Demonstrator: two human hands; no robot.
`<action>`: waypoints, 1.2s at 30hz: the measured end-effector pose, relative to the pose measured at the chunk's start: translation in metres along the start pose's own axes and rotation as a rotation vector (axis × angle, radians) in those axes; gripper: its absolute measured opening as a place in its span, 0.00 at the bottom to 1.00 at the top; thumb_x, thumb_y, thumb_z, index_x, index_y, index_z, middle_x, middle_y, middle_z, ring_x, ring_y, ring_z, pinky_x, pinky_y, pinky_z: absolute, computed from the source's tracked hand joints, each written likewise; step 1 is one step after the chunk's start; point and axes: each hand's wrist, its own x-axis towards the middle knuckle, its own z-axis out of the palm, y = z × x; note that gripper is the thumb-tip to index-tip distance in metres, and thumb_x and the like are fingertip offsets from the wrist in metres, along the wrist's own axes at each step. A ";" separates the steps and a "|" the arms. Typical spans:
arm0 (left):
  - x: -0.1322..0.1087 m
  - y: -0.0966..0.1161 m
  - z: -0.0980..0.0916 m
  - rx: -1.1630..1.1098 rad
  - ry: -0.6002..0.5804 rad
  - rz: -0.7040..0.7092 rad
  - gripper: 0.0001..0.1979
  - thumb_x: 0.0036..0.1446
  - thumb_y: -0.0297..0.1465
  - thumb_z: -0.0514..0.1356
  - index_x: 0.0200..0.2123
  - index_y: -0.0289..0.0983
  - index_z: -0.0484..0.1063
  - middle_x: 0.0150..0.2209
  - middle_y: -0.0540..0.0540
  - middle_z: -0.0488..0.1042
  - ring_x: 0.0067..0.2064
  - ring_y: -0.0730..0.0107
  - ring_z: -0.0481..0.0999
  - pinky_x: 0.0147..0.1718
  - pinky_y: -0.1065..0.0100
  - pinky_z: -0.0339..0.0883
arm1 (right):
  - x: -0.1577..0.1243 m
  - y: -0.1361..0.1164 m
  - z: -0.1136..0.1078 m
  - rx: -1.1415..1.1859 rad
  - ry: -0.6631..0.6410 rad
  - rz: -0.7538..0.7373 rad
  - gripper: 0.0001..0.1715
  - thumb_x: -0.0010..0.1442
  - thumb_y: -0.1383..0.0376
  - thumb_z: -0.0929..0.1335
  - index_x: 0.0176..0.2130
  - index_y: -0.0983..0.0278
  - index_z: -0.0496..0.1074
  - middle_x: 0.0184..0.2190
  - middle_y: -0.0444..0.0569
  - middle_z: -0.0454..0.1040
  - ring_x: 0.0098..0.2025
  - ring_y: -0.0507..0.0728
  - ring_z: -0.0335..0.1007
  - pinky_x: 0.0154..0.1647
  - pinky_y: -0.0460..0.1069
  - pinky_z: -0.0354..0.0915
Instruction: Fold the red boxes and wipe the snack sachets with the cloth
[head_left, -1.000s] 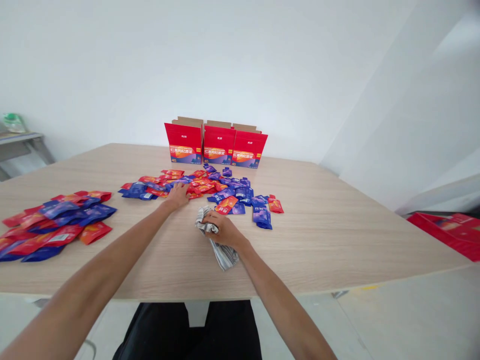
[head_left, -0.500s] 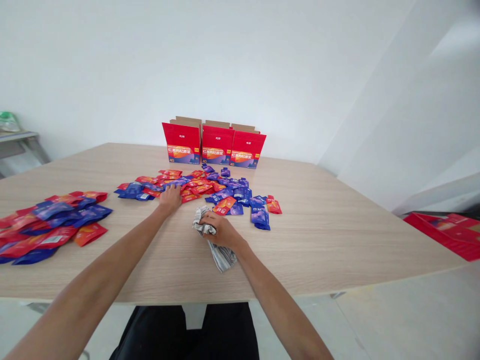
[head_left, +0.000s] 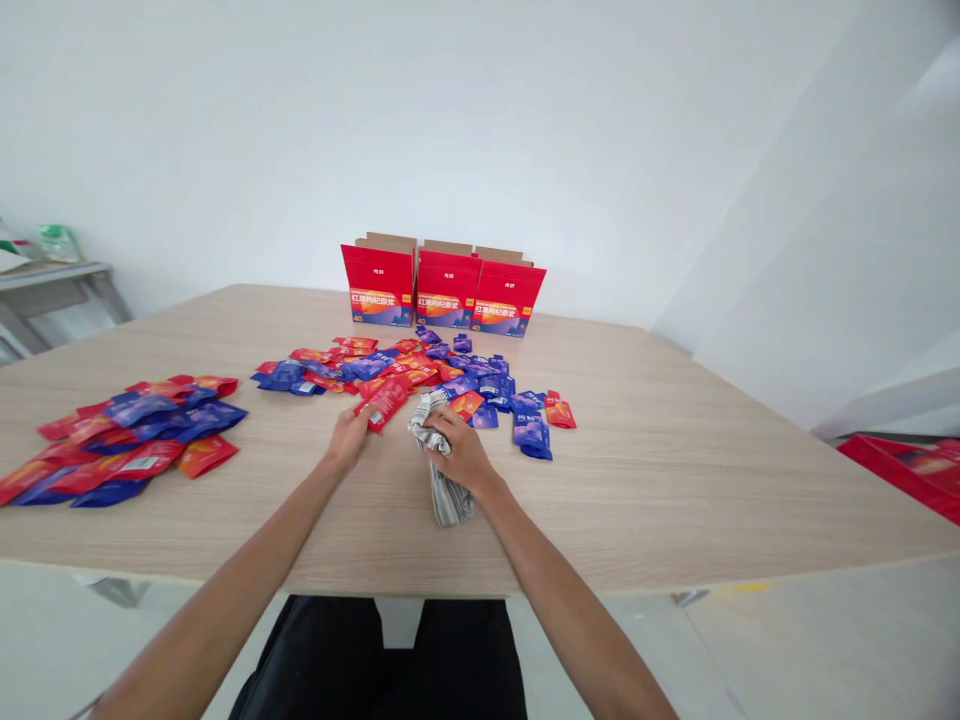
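Note:
My left hand (head_left: 349, 436) pinches the near end of a red pouch (head_left: 385, 402), lifted at the front of a loose pile. In my right hand (head_left: 457, 450) is a bunched striped cloth (head_left: 451, 497), grey and white, whose lower end hangs down to the table (head_left: 637, 480). The cloth's upper part is close to the red pouch, just right of it. Behind both hands lie several mixed pouches, blue ones (head_left: 367, 365) and red ones (head_left: 409, 362). A blue pouch (head_left: 532, 435) lies at the pile's right end beside a small red pouch (head_left: 559, 411).
Three open red cartons (head_left: 381, 290) stand side by side at the back of the table, near the wall. On the left lies a layered heap of red and blue pouches (head_left: 146, 462). A red box (head_left: 896, 468) is beyond the right edge, and a side table (head_left: 60, 275) stands far left.
My left hand has drawn back from the pile and now holds a red pouch. My right hand, still gripping the cloth, has come close to it. The view has shifted slightly left.

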 end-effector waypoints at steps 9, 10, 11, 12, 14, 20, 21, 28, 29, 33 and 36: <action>-0.065 0.012 0.031 -0.652 -0.533 -0.408 0.10 0.65 0.33 0.62 0.41 0.32 0.80 0.37 0.40 0.82 0.34 0.62 0.79 0.32 0.64 0.74 | -0.002 0.000 -0.001 -0.048 0.002 -0.002 0.17 0.59 0.71 0.70 0.48 0.60 0.76 0.48 0.52 0.73 0.52 0.61 0.73 0.55 0.55 0.72; -0.065 0.012 0.029 -0.672 -0.568 -0.448 0.12 0.67 0.35 0.60 0.41 0.32 0.80 0.37 0.40 0.82 0.34 0.61 0.80 0.32 0.62 0.75 | -0.002 -0.001 -0.001 -0.046 -0.024 -0.019 0.17 0.60 0.71 0.70 0.49 0.60 0.76 0.48 0.52 0.73 0.52 0.61 0.73 0.55 0.55 0.72; -0.065 0.012 0.028 -0.680 -0.590 -0.478 0.14 0.69 0.36 0.58 0.40 0.32 0.80 0.36 0.39 0.82 0.34 0.60 0.80 0.32 0.61 0.75 | -0.002 -0.002 -0.001 -0.046 -0.056 -0.038 0.17 0.60 0.71 0.70 0.49 0.60 0.76 0.49 0.52 0.73 0.52 0.61 0.73 0.55 0.55 0.72; -0.064 0.011 0.026 -0.679 -0.601 -0.494 0.15 0.70 0.36 0.57 0.40 0.32 0.80 0.36 0.39 0.82 0.33 0.60 0.80 0.33 0.61 0.75 | -0.002 -0.003 0.000 -0.051 -0.093 -0.059 0.18 0.60 0.71 0.71 0.50 0.60 0.76 0.49 0.52 0.74 0.53 0.61 0.73 0.55 0.54 0.72; -0.063 0.007 0.026 -0.658 -0.606 -0.498 0.14 0.70 0.33 0.56 0.37 0.32 0.79 0.33 0.41 0.81 0.32 0.62 0.79 0.34 0.63 0.75 | -0.002 -0.004 0.001 -0.080 -0.155 -0.095 0.20 0.59 0.71 0.72 0.50 0.59 0.76 0.50 0.51 0.74 0.52 0.61 0.73 0.54 0.54 0.72; -0.064 -0.006 0.032 -0.592 -0.590 -0.431 0.12 0.69 0.32 0.58 0.35 0.34 0.78 0.31 0.44 0.80 0.31 0.63 0.78 0.31 0.66 0.72 | -0.002 -0.001 0.002 -0.214 -0.161 -0.103 0.22 0.57 0.71 0.72 0.52 0.61 0.76 0.52 0.55 0.73 0.54 0.63 0.72 0.55 0.56 0.72; -0.064 -0.007 0.033 -0.596 -0.577 -0.429 0.12 0.69 0.32 0.59 0.35 0.34 0.78 0.30 0.44 0.79 0.31 0.64 0.78 0.30 0.66 0.72 | -0.002 -0.001 0.002 -0.217 -0.166 -0.110 0.22 0.57 0.71 0.72 0.52 0.60 0.76 0.52 0.55 0.74 0.54 0.63 0.73 0.55 0.56 0.72; -0.065 -0.005 0.032 -0.632 -0.554 -0.426 0.10 0.67 0.29 0.61 0.33 0.32 0.78 0.30 0.43 0.79 0.30 0.66 0.76 0.34 0.68 0.72 | -0.003 -0.004 0.004 -0.185 -0.279 -0.237 0.21 0.58 0.69 0.73 0.51 0.61 0.76 0.52 0.55 0.75 0.52 0.63 0.74 0.53 0.56 0.74; -0.065 -0.004 0.032 -0.637 -0.551 -0.425 0.10 0.67 0.30 0.61 0.33 0.32 0.78 0.30 0.43 0.79 0.30 0.66 0.76 0.33 0.67 0.72 | -0.003 -0.004 0.004 -0.205 -0.252 -0.212 0.21 0.57 0.70 0.73 0.51 0.61 0.76 0.52 0.56 0.75 0.52 0.63 0.74 0.54 0.56 0.73; -0.066 -0.002 0.032 -0.616 -0.577 -0.458 0.13 0.70 0.34 0.58 0.37 0.33 0.78 0.31 0.42 0.80 0.29 0.63 0.77 0.28 0.65 0.71 | -0.002 0.000 -0.001 -0.252 -0.077 -0.047 0.23 0.58 0.72 0.70 0.53 0.61 0.76 0.53 0.56 0.74 0.55 0.63 0.73 0.56 0.57 0.73; -0.066 -0.003 0.032 -0.602 -0.587 -0.475 0.15 0.71 0.36 0.57 0.38 0.33 0.78 0.32 0.41 0.80 0.29 0.63 0.77 0.28 0.65 0.72 | -0.003 0.000 -0.005 -0.225 -0.056 -0.017 0.22 0.59 0.72 0.70 0.53 0.61 0.76 0.52 0.55 0.74 0.55 0.63 0.73 0.56 0.57 0.73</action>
